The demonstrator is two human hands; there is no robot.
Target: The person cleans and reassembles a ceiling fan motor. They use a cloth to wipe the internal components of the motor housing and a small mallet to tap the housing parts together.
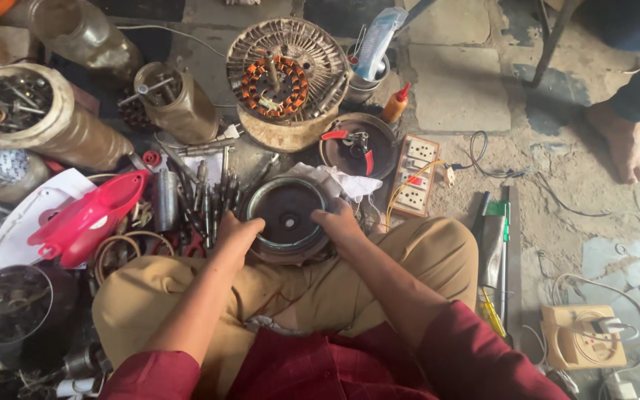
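A round dark metal motor cover [287, 215] rests between my knees on the floor. My left hand [235, 235] grips its left rim, and my right hand [339, 222] grips its right rim. A white cloth [342, 182] lies bunched behind the cover under my right hand. Further back, a fan motor with orange copper windings [281, 83] sits on a round stand.
Screwdrivers and tools [209, 194] lie left of the cover, beside a red plastic housing [90, 216]. Jars of parts [16, 111] stand at the left. A second round cover with red pliers [357, 145], a switchboard [415, 175] and a yellow extension box [579, 337] are right. Another person's foot [622, 141].
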